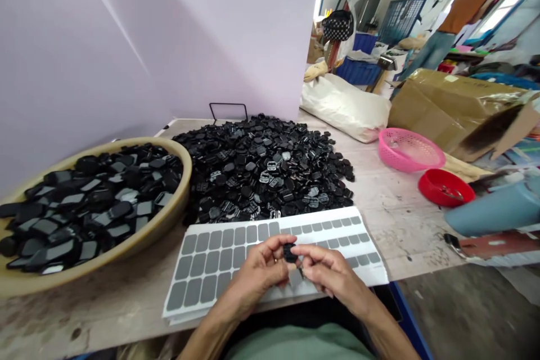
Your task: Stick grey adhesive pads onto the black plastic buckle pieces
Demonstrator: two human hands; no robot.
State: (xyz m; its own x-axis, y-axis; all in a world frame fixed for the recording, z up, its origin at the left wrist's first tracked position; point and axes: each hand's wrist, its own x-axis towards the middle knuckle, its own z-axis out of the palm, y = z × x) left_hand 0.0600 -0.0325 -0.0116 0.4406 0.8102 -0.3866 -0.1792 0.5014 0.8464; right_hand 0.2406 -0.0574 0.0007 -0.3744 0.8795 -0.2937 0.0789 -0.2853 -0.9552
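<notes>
Small black piece point(289, 252) up at lower centre of the frame, over the near edge of a white sheet point(377, 278). Left hand point(262, 265): grip clamped on the piece, thumb and fingers about its left side. Right hand point(331, 271): index fingertip at the piece's right edge, thumb curled below; cannot tell whether this grip pinches the piece or only presses it.

Sheet lies on the tabletop point(422, 244), apparently one of a stack. Grey patches point(193, 291) in rows: larger ones at left, smaller ones at right with white bands between. Hands hide the middle; cannot tell how many patches are used up. Those in view at the left make full rows.

Tan basin point(185, 180), left of the frame: heaped with black pieces point(99, 199), many showing a flat grey face. I take these as done, though it is a judgement.

Loose pile point(261, 174) at centre, beyond the sheet: mostly dark, slotted pieces, a few glinting. I read it as what is left, and it is large. Overall: somewhere mid-batch, one piece in hand, plenty of stock and patches remaining. Whether the held piece bears its patch: too small and too covered to tell.
</notes>
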